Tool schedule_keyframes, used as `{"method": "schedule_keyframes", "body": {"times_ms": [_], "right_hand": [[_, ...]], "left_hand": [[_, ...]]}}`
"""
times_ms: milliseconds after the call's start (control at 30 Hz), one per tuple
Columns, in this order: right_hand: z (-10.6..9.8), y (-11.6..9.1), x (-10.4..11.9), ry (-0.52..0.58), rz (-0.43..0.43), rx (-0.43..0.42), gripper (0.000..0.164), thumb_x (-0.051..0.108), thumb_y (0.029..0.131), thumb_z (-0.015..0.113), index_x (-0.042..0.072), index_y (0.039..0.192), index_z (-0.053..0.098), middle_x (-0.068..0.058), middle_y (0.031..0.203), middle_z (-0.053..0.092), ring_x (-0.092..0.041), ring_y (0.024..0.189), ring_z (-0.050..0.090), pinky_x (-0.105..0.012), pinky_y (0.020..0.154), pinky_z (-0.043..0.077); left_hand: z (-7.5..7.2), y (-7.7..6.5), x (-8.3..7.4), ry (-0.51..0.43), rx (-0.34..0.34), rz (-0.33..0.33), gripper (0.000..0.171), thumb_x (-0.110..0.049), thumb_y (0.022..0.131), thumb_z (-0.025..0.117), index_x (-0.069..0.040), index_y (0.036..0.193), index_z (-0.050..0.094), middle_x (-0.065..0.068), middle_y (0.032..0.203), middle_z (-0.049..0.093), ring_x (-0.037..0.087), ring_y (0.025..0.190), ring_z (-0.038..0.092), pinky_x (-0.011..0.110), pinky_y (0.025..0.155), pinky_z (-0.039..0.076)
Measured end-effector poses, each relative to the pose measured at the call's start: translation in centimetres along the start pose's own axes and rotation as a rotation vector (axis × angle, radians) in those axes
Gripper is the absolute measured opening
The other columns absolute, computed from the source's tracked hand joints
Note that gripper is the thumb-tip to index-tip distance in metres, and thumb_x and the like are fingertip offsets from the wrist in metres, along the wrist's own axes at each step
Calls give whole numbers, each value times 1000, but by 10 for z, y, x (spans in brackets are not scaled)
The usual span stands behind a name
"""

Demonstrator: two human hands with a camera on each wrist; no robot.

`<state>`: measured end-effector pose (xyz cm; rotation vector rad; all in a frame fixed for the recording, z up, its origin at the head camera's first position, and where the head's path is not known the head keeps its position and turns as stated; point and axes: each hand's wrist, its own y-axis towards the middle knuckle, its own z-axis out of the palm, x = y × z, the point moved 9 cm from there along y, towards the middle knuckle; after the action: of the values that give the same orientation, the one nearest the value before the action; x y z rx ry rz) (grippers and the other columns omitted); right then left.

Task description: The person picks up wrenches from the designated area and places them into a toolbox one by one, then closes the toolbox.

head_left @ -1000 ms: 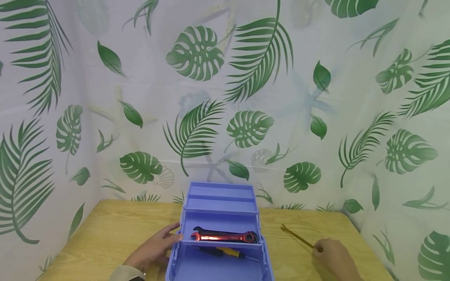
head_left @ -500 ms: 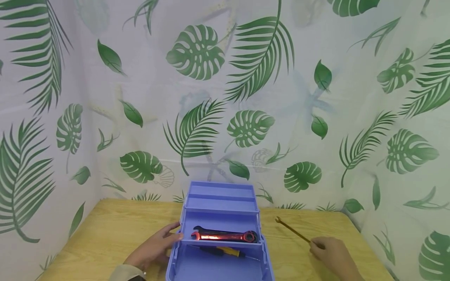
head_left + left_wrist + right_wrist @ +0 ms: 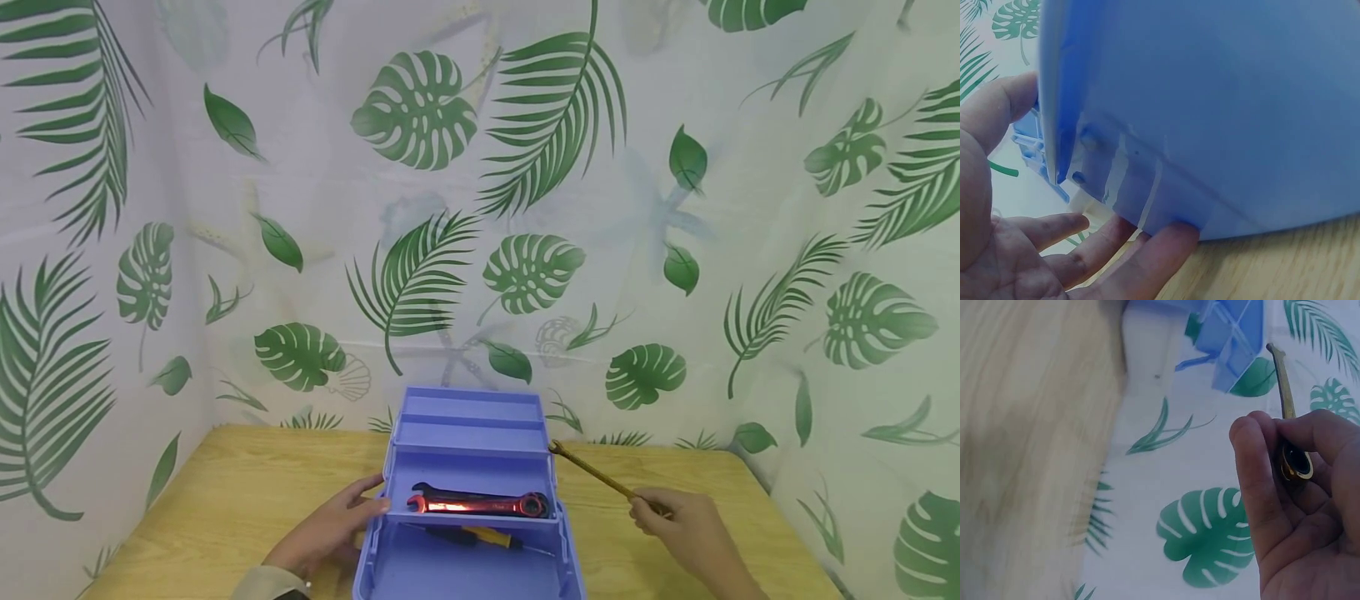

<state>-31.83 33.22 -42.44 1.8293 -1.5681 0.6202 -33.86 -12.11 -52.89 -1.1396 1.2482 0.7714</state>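
A blue toolbox (image 3: pixel 465 575) with raised trays stands on the table. At its left side my left hand (image 3: pixel 330 525) holds it, thumb over the rim and fingers on the outer wall (image 3: pixel 1166 187). My right hand (image 3: pixel 690 525) grips a gold combination wrench (image 3: pixel 592 471) by its ring end (image 3: pixel 1297 464), between thumb and fingers. The wrench's open end points up and left, overlapping the right edge of the upper tray in the head view. In the middle tray lie a red wrench (image 3: pixel 480 506) and a black wrench (image 3: pixel 442 492) side by side.
A screwdriver (image 3: pixel 487 537) with a yellow and black handle lies in the bottom of the box, partly under the middle tray. The upper tray (image 3: pixel 471 433) sits farther back. Leaf-print cloth (image 3: pixel 570 358) walls the wooden table (image 3: pixel 285 467) behind and on both sides.
My right hand has lifted and moved left with the gold wrench, bringing its open end from over the table to the toolbox's right edge. The left hand and toolbox have stayed in place.
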Motion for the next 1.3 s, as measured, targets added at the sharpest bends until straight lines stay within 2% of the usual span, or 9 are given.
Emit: {"method": "schedule_keyframes", "body": {"times_ms": [200,367,500,667,833,967,1133,1300], "right_hand": [[13,3,27,30,-131,52,22,19,101,68,3,113,78,3,87,78,-5,74,72,-25,67,62],[31,10,47,22,-234,98,20,21,101,69,6,109,79,7,87,76,-3,73,68,-23,61,58],[46,16,65,-37,-309,110,14,16,100,70,11,105,81,5,91,78,0,71,64,-22,56,54],[60,22,89,-164,-378,95,12,14,97,72,13,101,83,5,91,78,3,68,55,-21,56,48],[72,29,105,-255,-414,104,10,13,95,73,16,94,83,10,86,74,1,73,58,-24,63,51],[83,34,113,-316,-434,98,8,13,92,75,16,93,83,8,88,76,-3,78,64,-27,67,55],[91,38,119,-343,-451,82,6,14,91,77,16,91,82,10,85,74,-4,77,63,-27,67,55],[97,41,118,-343,-458,77,5,15,92,77,15,92,82,10,86,74,-7,81,66,-30,73,58]], "left_hand": [[1,-1,-2,-6,0,5,86,-46,100,65,-2,162,24,37,150,42,54,127,54,61,81,61],[1,-1,-2,-10,1,6,87,-45,100,65,-2,163,23,38,150,42,54,126,55,60,81,61],[1,-1,-2,-13,-1,2,86,-45,100,65,-2,162,24,38,151,41,55,127,54,60,81,61],[0,1,-1,1,-17,-3,85,-45,100,65,-2,162,25,37,150,43,55,127,54,61,81,61],[-1,3,1,13,-23,1,84,-44,101,64,-1,162,25,37,148,45,55,127,54,62,81,61],[0,3,1,4,-2,11,83,-43,102,62,0,162,23,36,147,46,52,125,57,61,81,61],[2,1,-1,-16,31,24,82,-41,104,60,1,162,21,33,143,50,44,118,63,59,79,62],[2,2,0,-15,29,23,83,-42,103,61,2,162,22,32,142,52,46,120,62,60,80,62]]}}
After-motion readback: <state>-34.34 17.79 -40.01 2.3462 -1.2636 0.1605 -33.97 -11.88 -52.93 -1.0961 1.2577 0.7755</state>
